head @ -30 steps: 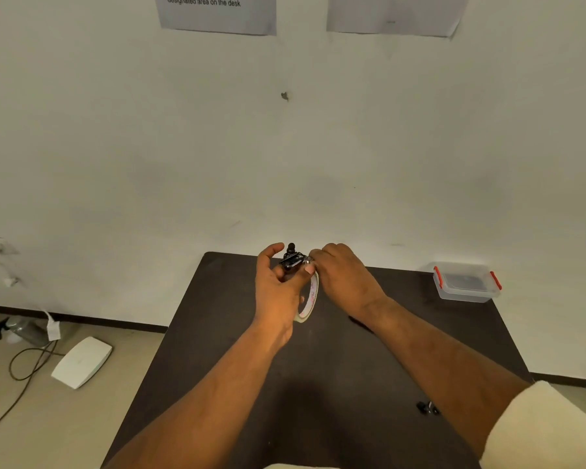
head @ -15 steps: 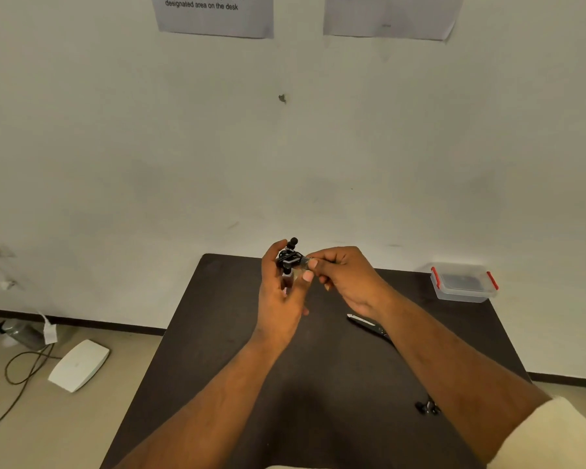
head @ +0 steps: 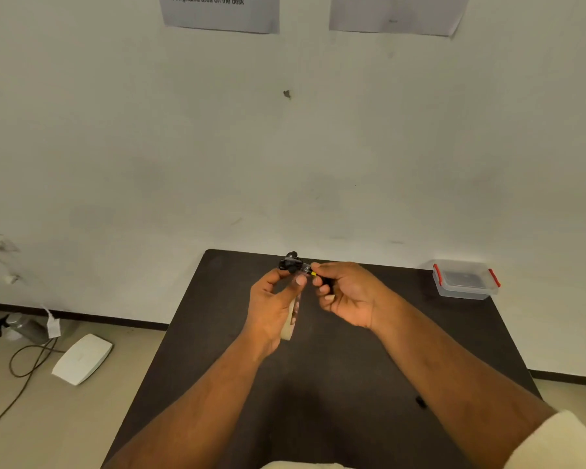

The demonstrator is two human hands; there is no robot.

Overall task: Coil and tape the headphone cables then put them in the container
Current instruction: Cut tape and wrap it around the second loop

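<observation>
Our left hand point(head: 274, 306) pinches the coiled headphone cable point(head: 291, 263); the tape roll point(head: 291, 316) hangs below that grip. Our right hand point(head: 347, 294) is curled around a small black tool point(head: 323, 279), its tip touching the coil.

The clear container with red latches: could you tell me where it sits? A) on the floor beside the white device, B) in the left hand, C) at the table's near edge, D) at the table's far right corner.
D: the container rests on the table at its far right corner, apart from both hands.

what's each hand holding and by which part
Left hand: small black coiled headphone cable, pinched at its lower end, with beige tape roll. Right hand: black yellow-tipped tool, by its body.
</observation>
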